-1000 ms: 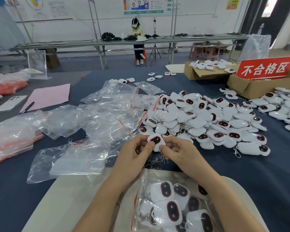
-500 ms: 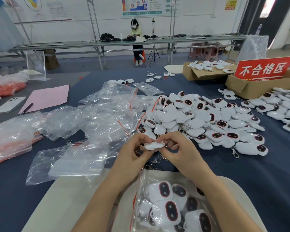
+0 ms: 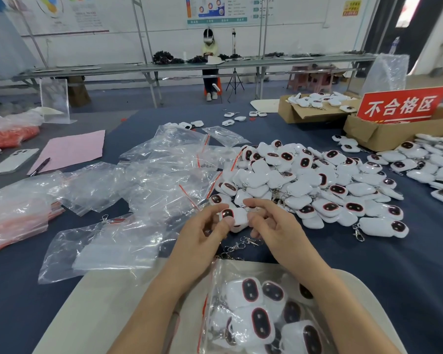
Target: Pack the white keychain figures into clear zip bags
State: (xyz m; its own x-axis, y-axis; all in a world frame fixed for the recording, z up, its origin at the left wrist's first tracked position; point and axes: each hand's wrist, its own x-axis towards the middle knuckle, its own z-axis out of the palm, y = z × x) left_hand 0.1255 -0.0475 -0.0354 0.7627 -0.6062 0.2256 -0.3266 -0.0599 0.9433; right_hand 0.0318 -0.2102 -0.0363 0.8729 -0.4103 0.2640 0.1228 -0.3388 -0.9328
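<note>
Nearest, a clear plastic zip bag with red seal [image 3: 253,270] lies part-filled. Beyond it, left hand [image 3: 205,233] and right hand [image 3: 274,226] both pinch one white, dark-faced plastic keychain figure [image 3: 237,217]. A loose pile of figures [image 3: 304,180] lies behind. Judged: checking step; next, insertion through the bag mouth.

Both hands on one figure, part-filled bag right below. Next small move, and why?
Probably draw the keychain figure back toward the zip bag and slip it in at the red-striped edge. The left hand and right hand both pinch it just above the table, and the bag nearest the person already holds several figures but looks to have room for more.
</note>
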